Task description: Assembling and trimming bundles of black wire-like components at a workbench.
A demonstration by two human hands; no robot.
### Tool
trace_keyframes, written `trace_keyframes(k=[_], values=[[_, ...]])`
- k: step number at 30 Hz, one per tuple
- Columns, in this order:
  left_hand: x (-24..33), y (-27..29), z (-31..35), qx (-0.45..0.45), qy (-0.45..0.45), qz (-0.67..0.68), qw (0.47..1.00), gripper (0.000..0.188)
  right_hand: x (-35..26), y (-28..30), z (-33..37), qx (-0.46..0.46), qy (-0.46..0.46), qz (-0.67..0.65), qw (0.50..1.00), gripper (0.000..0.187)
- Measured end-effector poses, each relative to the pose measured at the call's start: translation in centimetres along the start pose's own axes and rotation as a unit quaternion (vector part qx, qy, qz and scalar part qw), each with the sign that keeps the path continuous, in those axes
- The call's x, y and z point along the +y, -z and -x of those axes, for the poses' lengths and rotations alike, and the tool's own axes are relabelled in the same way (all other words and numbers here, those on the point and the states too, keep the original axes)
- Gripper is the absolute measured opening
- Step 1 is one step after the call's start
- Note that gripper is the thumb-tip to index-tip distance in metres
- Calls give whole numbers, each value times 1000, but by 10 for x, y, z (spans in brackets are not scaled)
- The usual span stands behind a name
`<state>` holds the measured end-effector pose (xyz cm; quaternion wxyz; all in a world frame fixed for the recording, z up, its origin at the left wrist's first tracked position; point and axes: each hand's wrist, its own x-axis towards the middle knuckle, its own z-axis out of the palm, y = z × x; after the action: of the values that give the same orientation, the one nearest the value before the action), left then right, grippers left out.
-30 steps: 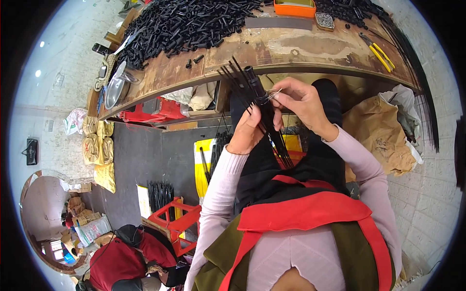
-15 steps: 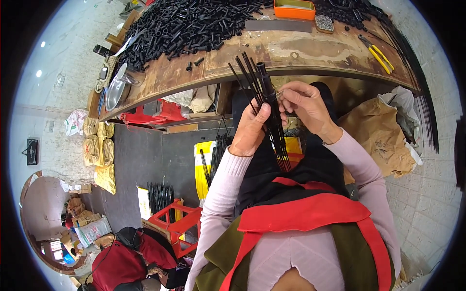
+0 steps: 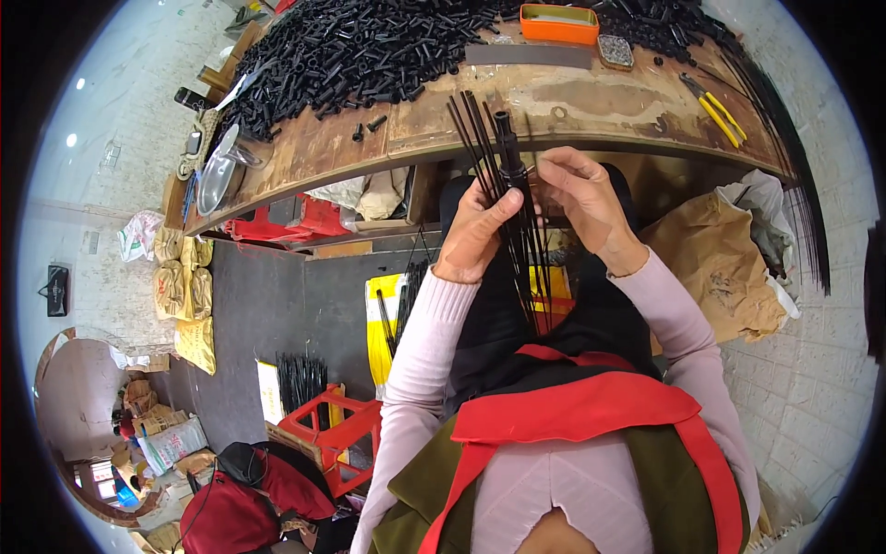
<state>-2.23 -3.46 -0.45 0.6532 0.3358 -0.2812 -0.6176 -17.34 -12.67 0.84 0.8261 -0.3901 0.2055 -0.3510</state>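
Observation:
My left hand is closed round a bundle of thin black rods, which looks like umbrella ribs. Their long ends hang down between my knees, and several shorter ends fan out above the fingers. Upright within the bundle is a black ribbed tube, its open top above the thumb. Just right of the tube, my right hand has thumb and fingertips pinched together. A thin, blurred dark rod rises from beside those fingertips and appears to be in the pinch. The lower fingers are partly hidden behind the bundle.
On the wooden bench ahead lie a heap of black tubes, an orange tray and yellow-handled pliers. A metal bowl rests at its left edge. Brown paper is at right; a red stool stands lower left.
My right hand has shifted slightly down, and a thin rod now rises beside its fingertips. The tube and bundle have tilted a little more upright, still in my left hand.

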Motion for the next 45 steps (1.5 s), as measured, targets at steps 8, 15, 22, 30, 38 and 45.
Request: trace_keyframes(k=[8, 15, 22, 30, 38, 45], values=[[-4, 3, -35, 37, -16, 4, 999, 31, 2, 28, -36, -15, -35, -40, 998, 9], [-7, 21, -54, 33, 15, 17, 999, 31, -31, 24, -73, -23, 31, 298, 954, 26], [-12, 26, -56, 14, 18, -10, 1000, 25, -50, 26, -125, -189, -71, 329, 922, 31], [-2, 22, -38, -25, 55, -33, 998, 22, -66, 0, -107, -289, -14, 340, 895, 29], [-6, 35, -44, 31, 51, 3, 998, 20, -20, -7, -89, -58, 106, 308, 944, 27], [-8, 42, -38, 27, 44, 25, 998, 19, -16, 33, -158, 49, 155, 120, 979, 26]])
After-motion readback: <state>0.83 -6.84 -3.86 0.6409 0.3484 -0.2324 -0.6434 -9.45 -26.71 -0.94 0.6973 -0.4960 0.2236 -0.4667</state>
